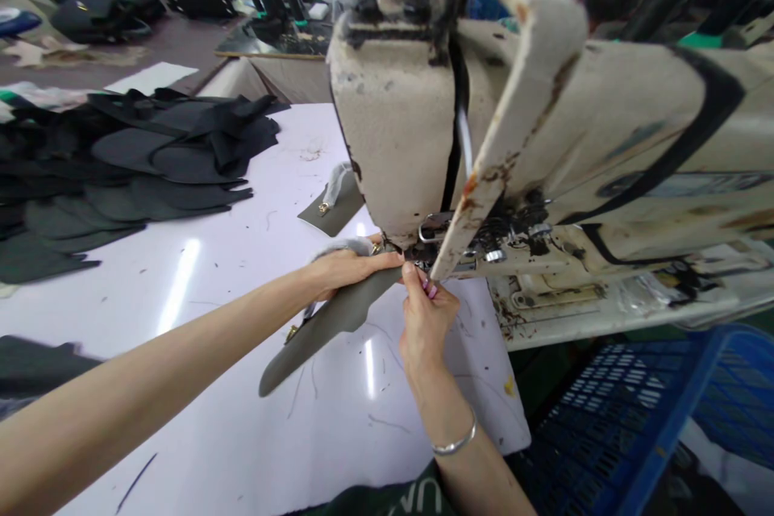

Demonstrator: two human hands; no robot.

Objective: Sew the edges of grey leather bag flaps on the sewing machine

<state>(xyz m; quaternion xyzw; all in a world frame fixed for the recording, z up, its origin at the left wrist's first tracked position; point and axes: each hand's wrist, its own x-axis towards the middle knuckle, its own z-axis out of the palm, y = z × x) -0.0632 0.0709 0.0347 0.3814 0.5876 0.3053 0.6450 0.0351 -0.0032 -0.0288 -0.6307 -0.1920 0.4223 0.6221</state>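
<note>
A grey-green cut piece [330, 326] with a zipper and gold-coloured sliders along its edge lies under the needle area of a worn beige sewing machine [393, 129]. My left hand [347, 270] lies on the piece, its fingers reaching to the presser foot and pressing the material. Close to the right of the foot, my right hand [426, 310] is closed, thumb and fingers pinched around a small pink-handled item [429, 288] at the piece's edge. The fingertips nearly meet. Behind them rests another grey-green piece [339, 205] with a zipper end and gold slider.
Stacks of dark cut pieces [175, 145] cover the white table's left side [242, 435]. A blue crate [641, 419] stands low at the right. Thread cones [284, 4] and black items are on tables behind. The machine arm spans the right side.
</note>
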